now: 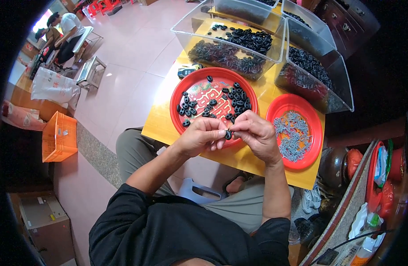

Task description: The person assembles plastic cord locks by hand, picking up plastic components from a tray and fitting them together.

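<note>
One small, rounded black piece (228,134) in the left hand's (200,136) pinch, right hand (258,135) fingertips together, their contents unclear.

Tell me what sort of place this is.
Perhaps a home used as a small workshop: clear bins of black parts, a red plate of small grey pieces, and furniture-like dark drawers.

The tray (195,87) and the plate (318,128) were glossy plastic, the bins (343,86) smooth clear plastic. The black pieces (240,95) looked like smooth plastic, the grey bits (294,133) like metal. The floor tiles (135,48) were shiny, the shirt (186,232) matt cloth.
</note>
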Demonstrator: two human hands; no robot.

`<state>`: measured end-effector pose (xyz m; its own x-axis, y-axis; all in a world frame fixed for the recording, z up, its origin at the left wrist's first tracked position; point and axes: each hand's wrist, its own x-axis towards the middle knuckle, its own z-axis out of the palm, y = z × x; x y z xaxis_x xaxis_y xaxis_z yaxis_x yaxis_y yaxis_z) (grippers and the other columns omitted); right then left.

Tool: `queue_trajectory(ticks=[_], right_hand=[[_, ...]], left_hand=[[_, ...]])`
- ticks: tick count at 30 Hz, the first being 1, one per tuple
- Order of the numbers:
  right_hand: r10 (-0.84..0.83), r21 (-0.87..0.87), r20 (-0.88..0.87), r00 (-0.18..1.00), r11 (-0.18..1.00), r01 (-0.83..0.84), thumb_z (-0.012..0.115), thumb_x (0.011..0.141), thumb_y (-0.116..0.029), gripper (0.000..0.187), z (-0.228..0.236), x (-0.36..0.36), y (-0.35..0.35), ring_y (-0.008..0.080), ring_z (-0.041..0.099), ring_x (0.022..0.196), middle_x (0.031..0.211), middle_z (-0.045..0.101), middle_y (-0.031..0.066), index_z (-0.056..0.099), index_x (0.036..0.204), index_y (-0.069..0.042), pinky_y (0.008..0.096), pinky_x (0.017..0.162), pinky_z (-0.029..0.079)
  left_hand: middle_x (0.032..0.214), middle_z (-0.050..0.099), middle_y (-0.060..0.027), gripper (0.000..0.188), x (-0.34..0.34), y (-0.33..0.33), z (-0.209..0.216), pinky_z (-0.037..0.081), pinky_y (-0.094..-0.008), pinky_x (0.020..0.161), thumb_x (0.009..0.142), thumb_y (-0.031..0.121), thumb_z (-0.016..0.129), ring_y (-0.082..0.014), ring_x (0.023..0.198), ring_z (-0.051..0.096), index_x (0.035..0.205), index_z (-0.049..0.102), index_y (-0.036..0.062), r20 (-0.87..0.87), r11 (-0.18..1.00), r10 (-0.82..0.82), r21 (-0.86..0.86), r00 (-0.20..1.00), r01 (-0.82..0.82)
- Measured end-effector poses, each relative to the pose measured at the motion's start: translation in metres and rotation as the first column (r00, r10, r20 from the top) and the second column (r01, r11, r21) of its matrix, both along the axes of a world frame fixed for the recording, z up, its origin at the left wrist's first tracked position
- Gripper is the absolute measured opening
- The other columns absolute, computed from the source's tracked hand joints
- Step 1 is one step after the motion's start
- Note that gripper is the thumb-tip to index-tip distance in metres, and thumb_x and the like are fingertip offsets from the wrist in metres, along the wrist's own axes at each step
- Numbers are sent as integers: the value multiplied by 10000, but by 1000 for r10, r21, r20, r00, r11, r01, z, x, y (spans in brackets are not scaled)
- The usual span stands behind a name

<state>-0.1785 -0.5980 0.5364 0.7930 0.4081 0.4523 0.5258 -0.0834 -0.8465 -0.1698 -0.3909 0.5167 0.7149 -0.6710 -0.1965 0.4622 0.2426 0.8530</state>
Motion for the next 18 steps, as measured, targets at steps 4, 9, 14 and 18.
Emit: queue_trajectory(ticks=[4, 9, 14, 18], right_hand=[[38, -3, 47, 998, 999, -38, 669, 736, 65, 208, 3, -1, 2, 167, 589, 800, 841, 576, 73, 663, 924, -25, 268, 680, 486], [41, -2, 65, 997, 999, -41, 672, 735, 59, 185, 3, -1, 4, 178, 583, 814, 851, 581, 76, 659, 899, -26, 273, 699, 473], [7, 8, 102, 995, 1000, -7, 667, 735, 62, 159, 4, 1, 2, 185, 581, 818, 858, 580, 79, 645, 870, -18, 275, 700, 469], [37, 43, -75, 996, 998, -34, 611, 769, 89, 130, 2, -2, 0, 145, 591, 767, 840, 574, 71, 627, 872, 12, 249, 659, 486]], left_hand=[[634, 583, -37, 140, 1, 3, -6, 383, -172, 445, 905, 167, 568, -68, 483, 506, 878, 575, 30, -66, 995, -58, -80, 996, 52], [632, 591, -42, 136, 2, 5, -3, 374, -160, 434, 904, 167, 569, -58, 462, 492, 866, 588, 38, -136, 977, -153, -172, 979, 129], [633, 584, -56, 160, 6, 10, -2, 366, -164, 424, 899, 179, 567, -65, 459, 492, 897, 579, 20, -188, 969, -197, -184, 962, 162], [637, 578, -55, 186, 6, 8, -2, 374, -170, 432, 893, 197, 574, -70, 471, 501, 909, 573, 12, -137, 980, -166, -134, 977, 148]])
